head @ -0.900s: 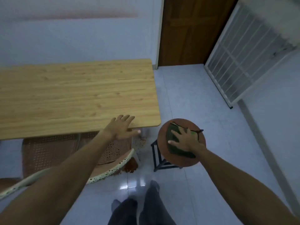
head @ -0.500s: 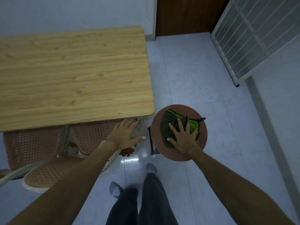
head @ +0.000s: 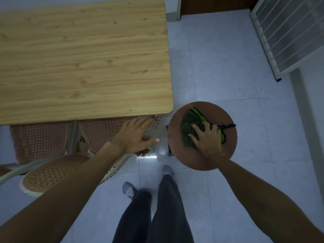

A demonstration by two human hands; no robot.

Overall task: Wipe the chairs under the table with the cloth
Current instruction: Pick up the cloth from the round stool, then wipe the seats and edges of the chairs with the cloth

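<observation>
At the bottom stand the person's dark trouser legs (head: pixel 154 213) and grey-socked feet (head: pixel 129 188) on the pale tiled floor (head: pixel 228 76). To the left, a woven cane chair with a light frame (head: pixel 52 171) sits pulled out from the table, partly hidden by the left forearm. The left hand (head: pixel 136 135) is spread flat, fingers apart and thumb out, over the edge of another woven cane chair (head: pixel 101 132) tucked under the table; whether the palm touches it cannot be told. A third cane chair (head: pixel 38 139) sits beside that one, also under the table edge. To the right, the right hand (head: pixel 207 139) presses flat with fingers splayed on a crumpled dark and bright green cloth (head: pixel 188 127), which lies on the round brown wooden stool seat (head: pixel 226 153) just beside the table's near right corner. Beyond lies the light wood-grain rectangular table (head: pixel 78 55). Farthest off are a brown door (head: pixel 210 5) and a white barred panel (head: pixel 289 32) leaning at the right.
</observation>
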